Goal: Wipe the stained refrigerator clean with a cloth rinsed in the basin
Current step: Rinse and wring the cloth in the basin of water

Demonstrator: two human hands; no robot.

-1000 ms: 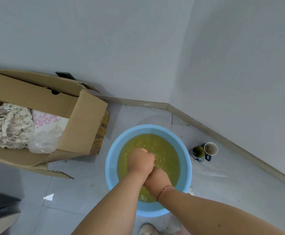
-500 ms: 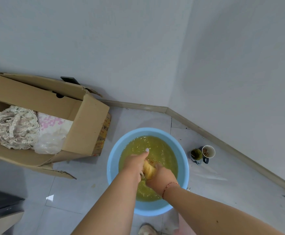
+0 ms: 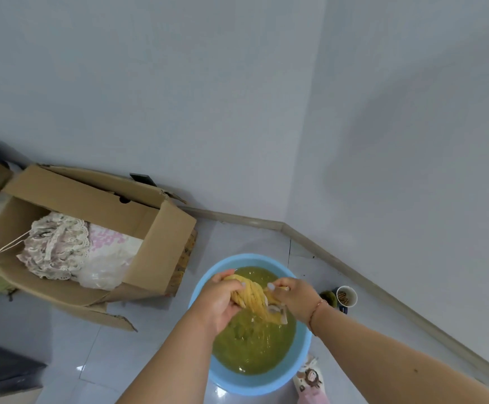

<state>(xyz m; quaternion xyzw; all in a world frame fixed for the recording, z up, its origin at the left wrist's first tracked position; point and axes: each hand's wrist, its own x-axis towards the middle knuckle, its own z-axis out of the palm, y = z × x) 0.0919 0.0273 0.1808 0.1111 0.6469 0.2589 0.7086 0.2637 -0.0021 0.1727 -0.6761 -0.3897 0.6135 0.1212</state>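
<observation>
cloth, wet yellow rope-like twist, in both hands' grip above round blue basin

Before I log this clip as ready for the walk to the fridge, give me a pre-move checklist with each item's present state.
1. Yellow cloth out of the water, above the blue basin: ok.
2. Two-handed grip: left hand and right hand each hold an end: ok.
3. Cloth twisted for wringing: ok.
4. Cloth wrung enough not to drip: cannot tell.
5. Rinse water clean: not ok, it is murky yellow-green.
6. Refrigerator located: cannot tell, none clearly in view.
</observation>
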